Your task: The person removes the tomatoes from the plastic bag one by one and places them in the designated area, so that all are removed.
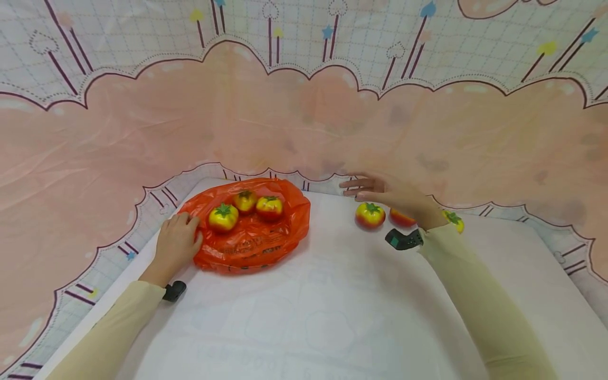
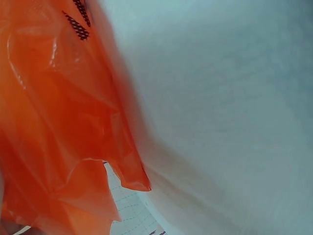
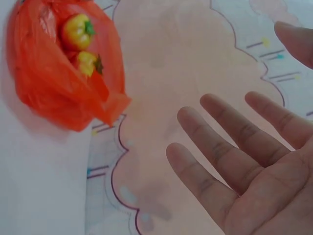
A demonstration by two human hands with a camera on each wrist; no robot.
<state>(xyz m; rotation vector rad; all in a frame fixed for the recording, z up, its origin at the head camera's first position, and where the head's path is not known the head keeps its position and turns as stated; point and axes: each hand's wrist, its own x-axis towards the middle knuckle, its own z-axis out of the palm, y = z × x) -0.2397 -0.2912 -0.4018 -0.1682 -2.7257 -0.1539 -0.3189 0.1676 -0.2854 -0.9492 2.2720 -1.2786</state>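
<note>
An orange-red plastic bag (image 1: 252,245) lies spread open, with three red-and-yellow tomatoes with green tops on it, one of them a tomato (image 1: 223,217) at the left. At the bag's left edge, my left hand (image 1: 177,240) grips the plastic between fingers and thumb. The left wrist view shows the bag's crumpled side (image 2: 58,122) close up. My right hand (image 1: 380,191) hangs in the air with spread, straight fingers and nothing in it. Just below it on the table are a tomato (image 1: 370,216) and a second, partly covered tomato (image 1: 401,218). Another tomato (image 1: 454,221) shows behind the wrist.
The white table (image 1: 285,327) reaches back to a patterned cloth (image 1: 304,121) with pink cloud shapes, which hangs behind and along the sides. A black wrist device (image 1: 404,239) is worn on the right arm, another device (image 1: 174,291) on the left.
</note>
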